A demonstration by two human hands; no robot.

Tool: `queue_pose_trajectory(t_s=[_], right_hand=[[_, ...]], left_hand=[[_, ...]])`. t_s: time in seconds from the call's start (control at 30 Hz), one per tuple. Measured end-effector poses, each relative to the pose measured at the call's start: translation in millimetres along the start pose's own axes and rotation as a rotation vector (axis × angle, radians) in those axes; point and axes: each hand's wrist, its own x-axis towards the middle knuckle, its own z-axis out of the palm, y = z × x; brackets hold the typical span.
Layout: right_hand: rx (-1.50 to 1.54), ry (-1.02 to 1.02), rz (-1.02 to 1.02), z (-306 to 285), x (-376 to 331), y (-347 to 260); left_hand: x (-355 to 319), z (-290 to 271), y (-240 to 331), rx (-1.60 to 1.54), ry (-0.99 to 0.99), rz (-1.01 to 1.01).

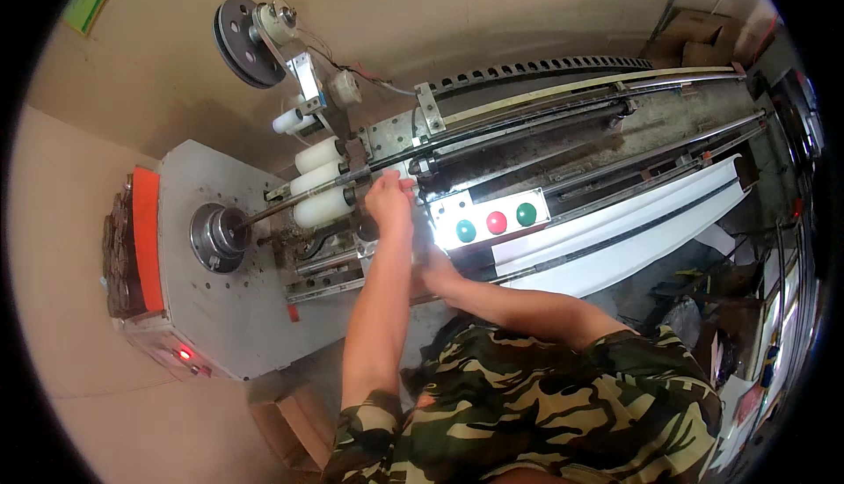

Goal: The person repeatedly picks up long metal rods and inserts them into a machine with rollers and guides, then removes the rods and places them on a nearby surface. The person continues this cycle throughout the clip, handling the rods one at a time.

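Observation:
My left hand [389, 199] reaches over the carriage of a long lathe-like machine. Its fingers are curled together beside a long metal rod [318, 189], and whatever they hold is too small to make out. Lower down, my right hand [439, 273] is at the front of the carriage, with its fingers hidden behind dark parts. Right of both hands lies a white control panel [479, 226] with green and red buttons. White rollers [323, 208] sit left of my left hand. The rod runs leftward into a round metal chuck [219, 238] on a grey housing [224, 321].
A grooved wheel [242, 42] stands on an arm above the rollers. Parallel rails [655, 152] and a dark cable chain [536, 72] extend right. A white trough [615, 251] runs along the front. A cardboard box [294, 427] lies on the floor, lower left.

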Motion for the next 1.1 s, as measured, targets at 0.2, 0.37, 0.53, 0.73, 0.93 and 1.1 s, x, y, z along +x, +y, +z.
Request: queue_pose_trajectory(t_s=[0.2,0.37,0.53,0.73,0.93,1.1], right_hand=[[-0.207,0.179,-0.157,15.6,29.9,-3.5],[-0.475,-0.034,-0.248,-22.7,-38.9,-57.0],[-0.428,-0.045,-0.266,-75.0,-82.0,-80.0],[-0.535,0.298,-0.445,-117.5,-62.9,-120.7],[-0.919,0.479,-1.037,-141.8,-17.3,-177.6],[-0.972,0.15,-1.19,-183.9,11.4,-182.8]], left_hand=[[2.4,-6.0,-17.6,0.124,-0.058,0.133],[-3.9,-20.3,-33.9,0.529,-0.029,0.403],[-49.1,-38.1,-24.6,0.606,-0.065,0.735],[-108.4,-70.9,0.7,0.73,-0.32,1.186],[-179.5,-85.8,41.4,0.607,-0.585,1.431],[-259.8,-96.2,63.5,0.466,-0.674,1.428]])
